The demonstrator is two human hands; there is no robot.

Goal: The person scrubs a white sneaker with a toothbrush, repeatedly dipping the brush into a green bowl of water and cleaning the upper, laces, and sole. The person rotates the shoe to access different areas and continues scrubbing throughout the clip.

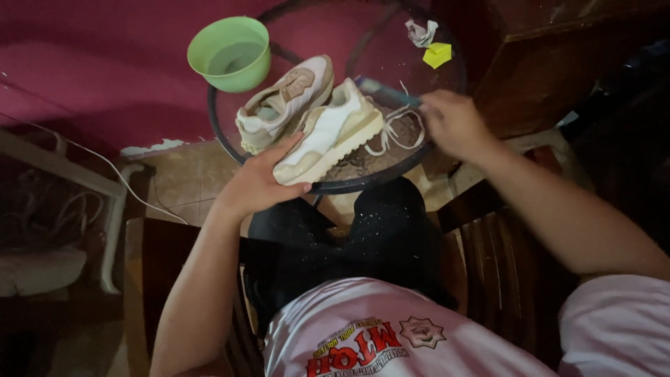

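The low-top fabric sneaker (328, 132) under the left hand (257, 183) is cream and white with white laces; its pair, the second fabric sneaker (283, 103), adds a tan side patch. The round plastic bowl (230, 52) is pale green, the small folded paper (437, 54) yellow, the brush (387, 91) in the right hand (453, 126) teal-blue, the wall (91, 63) deep magenta.

"What sort of place was it?"

"A home, a plain living space. The wall (91, 63) was painted deep red, its paint flaking near the tiled floor (185, 178)."

"What else showed it?"

"A small round glass table (391, 38) stood there with a green plastic basin (230, 52) on it, wooden chairs (502, 258) stood around, and a white cable (105, 162) trailed along the wall."
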